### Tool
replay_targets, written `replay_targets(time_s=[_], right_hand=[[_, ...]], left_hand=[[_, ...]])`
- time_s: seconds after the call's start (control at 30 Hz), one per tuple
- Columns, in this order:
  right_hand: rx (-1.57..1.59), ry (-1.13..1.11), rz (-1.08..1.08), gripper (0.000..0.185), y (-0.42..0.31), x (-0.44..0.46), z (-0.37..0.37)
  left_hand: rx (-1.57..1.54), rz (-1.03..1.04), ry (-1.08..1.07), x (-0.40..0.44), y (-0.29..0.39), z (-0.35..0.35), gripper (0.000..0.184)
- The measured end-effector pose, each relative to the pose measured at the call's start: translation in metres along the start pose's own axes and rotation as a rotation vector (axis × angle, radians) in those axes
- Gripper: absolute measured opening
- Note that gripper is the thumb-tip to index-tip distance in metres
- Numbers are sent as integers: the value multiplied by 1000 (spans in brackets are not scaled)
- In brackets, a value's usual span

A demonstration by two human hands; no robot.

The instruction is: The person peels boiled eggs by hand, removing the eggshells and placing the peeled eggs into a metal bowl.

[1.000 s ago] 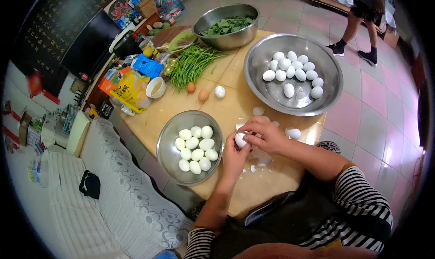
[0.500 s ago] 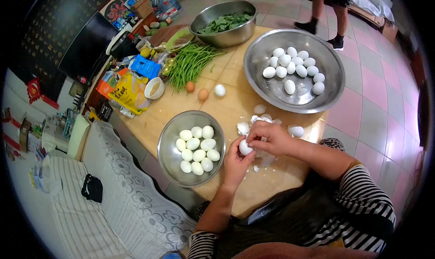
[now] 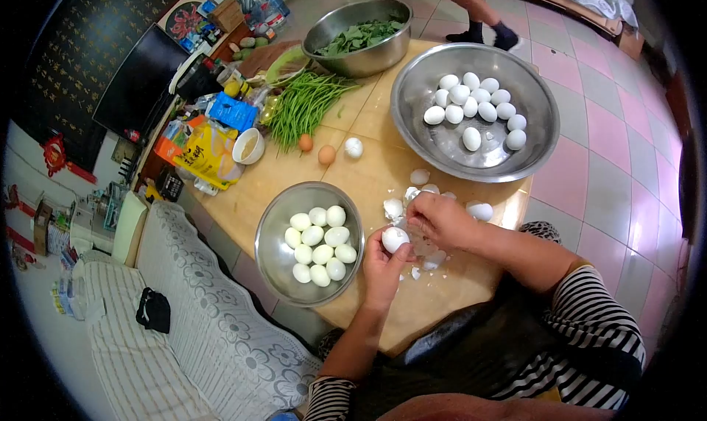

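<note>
An egg [image 3: 395,238] with a small opening in its white shell rests in my left hand [image 3: 381,270], fingers curled around it. Just to its right, apart from the egg, is my right hand [image 3: 440,220], its fingers drawn together over the table; whatever is at their tips is hidden. Broken eggshell [image 3: 393,209] lies in pieces under and around that hand. On the left, a smaller steel bowl [image 3: 264,272] holds several peeled eggs [image 3: 322,254]. A wide steel basin [image 3: 508,175] farther back holds several white unpeeled eggs [image 3: 458,95].
Two brown eggs [image 3: 326,154] and a cracked white egg [image 3: 353,148] sit mid-table beside green beans [image 3: 305,104]. Behind are a pot [image 3: 383,65] of leafy greens, a small white bowl [image 3: 250,148] and a yellow packet [image 3: 208,154]. Another person's legs [image 3: 480,12] show beyond the table.
My right hand has come away from the egg, toward the shell pieces. The egg in my left hand is now more exposed to view. The other person has moved left.
</note>
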State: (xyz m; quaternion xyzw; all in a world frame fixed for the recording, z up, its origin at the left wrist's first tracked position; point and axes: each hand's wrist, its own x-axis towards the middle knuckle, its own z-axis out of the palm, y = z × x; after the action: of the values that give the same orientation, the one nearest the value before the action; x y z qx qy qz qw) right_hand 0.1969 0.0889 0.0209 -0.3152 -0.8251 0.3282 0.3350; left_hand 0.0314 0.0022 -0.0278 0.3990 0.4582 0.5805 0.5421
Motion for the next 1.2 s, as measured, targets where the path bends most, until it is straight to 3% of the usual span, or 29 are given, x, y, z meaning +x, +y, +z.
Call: replay_targets(time_s=[0.07, 0.27, 0.33, 0.43, 0.97, 1.03, 1.17, 1.2], right_hand=[[-18, 4, 98, 9, 4, -1, 1], [29, 41, -88, 21, -2, -3, 5], [74, -72, 105, 31, -12, -5, 4], [0, -109, 55, 33, -15, -7, 6], [86, 58, -3, 20, 1, -8, 18], [0, 79, 68, 19, 5, -6, 15], [-74, 66, 212, 16, 5, -1, 5], [-158, 150, 95, 17, 18, 1, 7]], left_hand=[[-8, 9, -5, -1, 2, 1, 44], [25, 52, -2, -1, 8, 3, 56], [24, -10, -31, -1, 10, 4, 67], [61, 87, -64, -1, 3, 1, 67], [-10, -19, -45, -5, 16, 7, 59], [-22, -45, -65, -7, 19, 9, 66], [-10, 21, -31, -5, 18, 10, 61], [-31, 10, -16, -4, 5, 2, 58]])
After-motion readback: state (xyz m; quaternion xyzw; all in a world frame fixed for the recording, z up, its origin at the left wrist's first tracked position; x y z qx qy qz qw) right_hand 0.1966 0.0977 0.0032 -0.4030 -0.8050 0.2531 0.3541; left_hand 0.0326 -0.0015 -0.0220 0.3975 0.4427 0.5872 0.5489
